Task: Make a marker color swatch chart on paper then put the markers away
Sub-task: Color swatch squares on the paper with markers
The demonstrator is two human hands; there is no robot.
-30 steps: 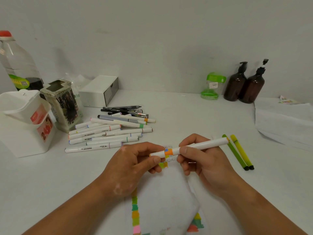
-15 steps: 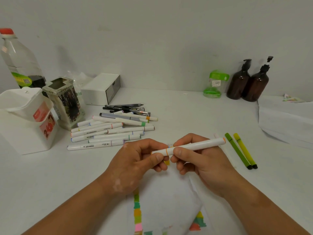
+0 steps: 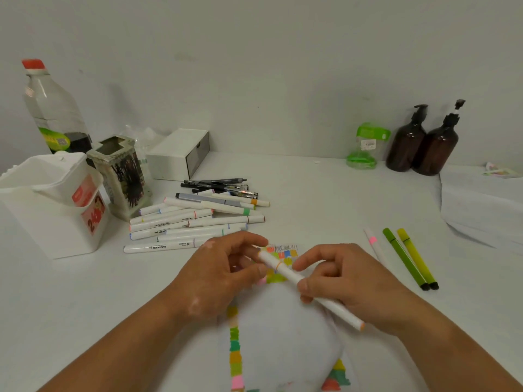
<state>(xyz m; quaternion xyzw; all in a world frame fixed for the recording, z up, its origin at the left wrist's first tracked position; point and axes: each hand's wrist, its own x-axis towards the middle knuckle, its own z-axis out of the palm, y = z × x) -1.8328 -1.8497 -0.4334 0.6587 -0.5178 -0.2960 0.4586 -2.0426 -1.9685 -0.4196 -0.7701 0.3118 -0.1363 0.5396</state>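
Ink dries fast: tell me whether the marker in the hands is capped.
Capped: the marker has a cap seated on each end, and no nib shows.

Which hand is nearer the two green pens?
Right. The right hand is just left of the green pens, not touching them. The left hand is farther left, at the far end of the held marker.

A plain pale wall (image 3: 254, 52) rises behind a white table (image 3: 325, 199) under soft even light
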